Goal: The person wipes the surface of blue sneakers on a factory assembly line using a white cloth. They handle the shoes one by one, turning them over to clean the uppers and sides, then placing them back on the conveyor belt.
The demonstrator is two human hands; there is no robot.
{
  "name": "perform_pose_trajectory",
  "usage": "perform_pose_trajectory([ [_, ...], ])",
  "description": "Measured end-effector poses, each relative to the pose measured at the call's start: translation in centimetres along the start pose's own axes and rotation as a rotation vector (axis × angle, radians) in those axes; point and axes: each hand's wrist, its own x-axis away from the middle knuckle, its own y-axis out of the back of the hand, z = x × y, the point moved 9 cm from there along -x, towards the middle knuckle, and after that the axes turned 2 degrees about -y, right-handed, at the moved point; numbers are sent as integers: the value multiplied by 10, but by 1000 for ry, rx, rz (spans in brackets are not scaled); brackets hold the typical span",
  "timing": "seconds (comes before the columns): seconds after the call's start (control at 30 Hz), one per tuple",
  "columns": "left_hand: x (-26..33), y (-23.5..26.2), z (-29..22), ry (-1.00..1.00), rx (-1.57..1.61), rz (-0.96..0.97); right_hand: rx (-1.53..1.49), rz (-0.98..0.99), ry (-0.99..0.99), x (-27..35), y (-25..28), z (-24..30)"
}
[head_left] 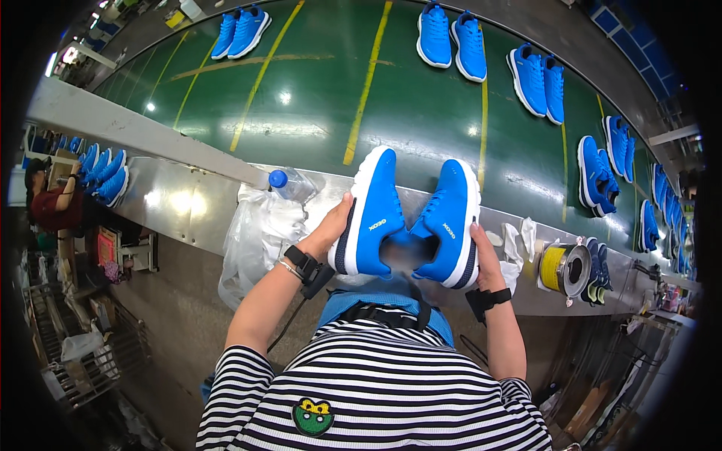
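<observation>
The left hand [330, 226] grips one blue shoe [374, 219], the right hand [486, 256] its mate [450, 216], both at the green belt's [308, 124] near side. They should handle light; hold the firmer soles [473, 197], sparing the soft uppers [385, 192].

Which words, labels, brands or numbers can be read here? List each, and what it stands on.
Blue shoe in the left hand: pale lettering on its side, wording withheld.
Other blue shoe in the right hand: similar pale lettering, wording withheld.
Tin: any print on its yellow side is too small to read.
Farther shoes on the green belt: any lettering too small.
</observation>
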Motion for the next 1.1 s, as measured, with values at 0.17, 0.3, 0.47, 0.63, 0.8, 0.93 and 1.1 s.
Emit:
perform_pose_trajectory([
  [0.17,-5,-3,-13,70,279,16,-152,1,50,-5,-3,8],
  [0.3,-15,1,-13,37,302,-4,-223,12,80,-5,-5,12],
  [0.47,-16,-1,-22,-21,262,26,-178,7,109,-5,-4,13],
  [0.63,-4,7,-44,-173,39,-79,-96,-30,182,-2,-3,12],
  [0.8,-16,12,-35,-393,-173,-169,-52,-27,200,5,-6,9],
  [0.93,-5,3,-19,-420,-228,-197,63,-65,154,-3,20,-18],
  [1.1,-12,41,82,-274,-103,-284,507,-211,126,-7,43,-14],
])
